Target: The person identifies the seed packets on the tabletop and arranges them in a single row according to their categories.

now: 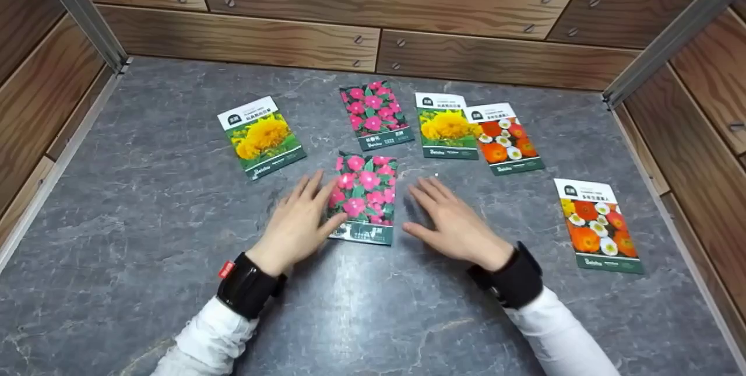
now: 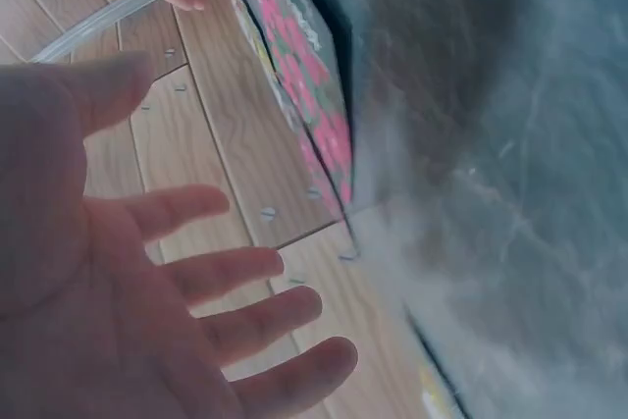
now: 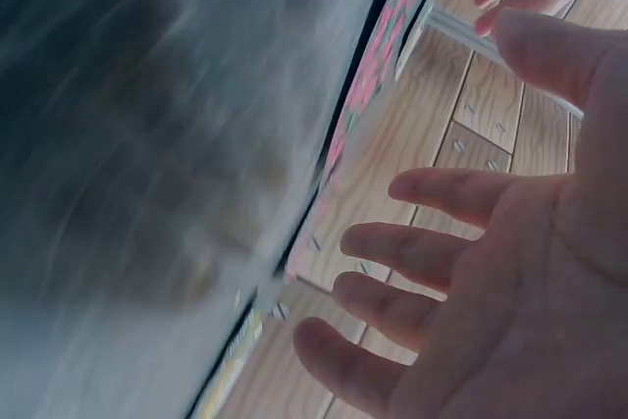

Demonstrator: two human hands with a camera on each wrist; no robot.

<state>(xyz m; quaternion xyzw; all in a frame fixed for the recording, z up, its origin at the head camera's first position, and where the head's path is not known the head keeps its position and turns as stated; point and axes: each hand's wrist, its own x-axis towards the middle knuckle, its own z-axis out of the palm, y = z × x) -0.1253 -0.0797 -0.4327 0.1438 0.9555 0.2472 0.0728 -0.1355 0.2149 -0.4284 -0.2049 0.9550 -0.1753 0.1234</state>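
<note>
A pink-flower seed packet (image 1: 364,195) lies on the grey marbled table between my two hands. My left hand (image 1: 301,221) is at its left edge, fingers extended, with the thumb over the packet's lower left corner in the head view; whether it touches cannot be told. To the packet's right, my right hand (image 1: 451,218) has its fingers spread and holds nothing. Both palms, left (image 2: 128,282) and right (image 3: 520,282), look bare in the wrist views. Just behind lies a second pink-flower seed packet (image 1: 376,115), turned slightly.
A yellow-flower packet (image 1: 262,137) lies at the left. Another yellow-flower packet (image 1: 447,128) is partly overlapped by an orange-and-white-flower packet (image 1: 506,140). A second orange-and-white one (image 1: 597,227) lies far right. Wood-patterned walls (image 1: 291,38) enclose the back and sides.
</note>
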